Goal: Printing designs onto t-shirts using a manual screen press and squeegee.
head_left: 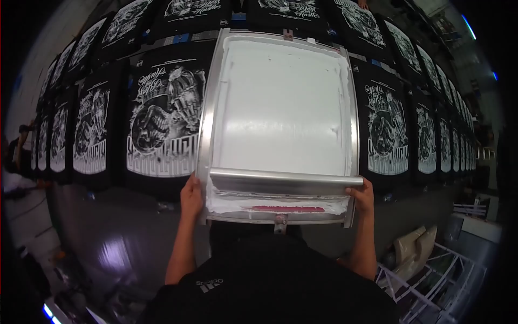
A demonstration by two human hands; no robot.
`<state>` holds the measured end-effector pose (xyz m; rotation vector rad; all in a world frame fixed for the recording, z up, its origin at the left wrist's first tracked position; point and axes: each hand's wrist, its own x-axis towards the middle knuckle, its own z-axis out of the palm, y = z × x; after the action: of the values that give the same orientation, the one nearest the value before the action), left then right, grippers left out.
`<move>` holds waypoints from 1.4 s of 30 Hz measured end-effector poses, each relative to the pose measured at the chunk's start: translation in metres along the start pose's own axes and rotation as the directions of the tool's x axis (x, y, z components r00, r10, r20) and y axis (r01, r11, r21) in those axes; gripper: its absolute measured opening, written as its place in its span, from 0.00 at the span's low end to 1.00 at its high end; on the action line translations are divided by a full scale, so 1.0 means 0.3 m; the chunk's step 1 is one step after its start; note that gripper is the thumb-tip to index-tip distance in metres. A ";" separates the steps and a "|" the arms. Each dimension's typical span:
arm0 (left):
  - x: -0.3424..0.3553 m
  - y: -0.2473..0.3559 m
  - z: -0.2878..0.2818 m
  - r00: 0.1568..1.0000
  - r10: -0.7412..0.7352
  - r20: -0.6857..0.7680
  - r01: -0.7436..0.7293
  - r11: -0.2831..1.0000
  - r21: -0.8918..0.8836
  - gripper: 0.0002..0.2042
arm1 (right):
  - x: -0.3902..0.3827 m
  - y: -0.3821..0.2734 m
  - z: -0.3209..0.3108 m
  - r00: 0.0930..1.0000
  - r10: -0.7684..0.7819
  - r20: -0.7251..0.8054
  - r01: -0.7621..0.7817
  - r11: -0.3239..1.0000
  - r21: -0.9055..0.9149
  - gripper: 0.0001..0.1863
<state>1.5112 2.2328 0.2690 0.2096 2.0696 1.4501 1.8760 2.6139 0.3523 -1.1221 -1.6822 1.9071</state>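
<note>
A metal-framed printing screen [280, 108] coated in white ink is in front of me, with a long silver squeegee [286, 177] lying across its lower part and a pink strip [288, 208] showing below that. My left hand [191, 195] is closed on the screen's left side, low down beside the squeegee's left end; its fingertips are partly hidden. My right hand [362, 196] is closed around the squeegee's right end, against the screen's right side. A metal bracket [280, 224] sits at the middle of the screen's near edge.
Rows of black printed T-shirts on boards [162, 119] curve away to both sides and behind the screen, with another person's hand [362, 4] at the far edge. Pale folded material [410, 248] and a white metal rack [442, 275] are at lower right, over a grey floor [108, 232].
</note>
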 end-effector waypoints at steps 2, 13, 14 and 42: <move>-0.043 0.003 0.130 0.997 0.063 -0.047 -0.061 0.998 0.035 0.23 | 0.018 0.002 -0.130 1.000 0.000 0.024 -0.001 1.000 0.025 0.16; -0.036 0.064 0.347 0.987 -0.056 -0.152 0.075 0.990 0.122 0.26 | 0.209 0.017 -0.349 0.999 0.035 0.014 -0.033 0.992 -0.119 0.19; -0.040 0.031 0.329 0.989 -0.050 -0.143 0.063 0.994 0.090 0.28 | 0.230 0.024 -0.348 0.995 0.103 -0.019 -0.104 0.980 -0.167 0.18; -0.048 0.494 0.444 0.690 0.234 0.685 -0.722 0.292 0.628 0.12 | 0.076 -0.067 -0.175 0.911 -0.089 0.403 0.411 0.286 -0.866 0.12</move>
<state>1.5661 2.3913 0.3774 1.6323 2.1670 0.2714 1.8966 2.6694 0.3651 -0.7491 -3.1001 0.7097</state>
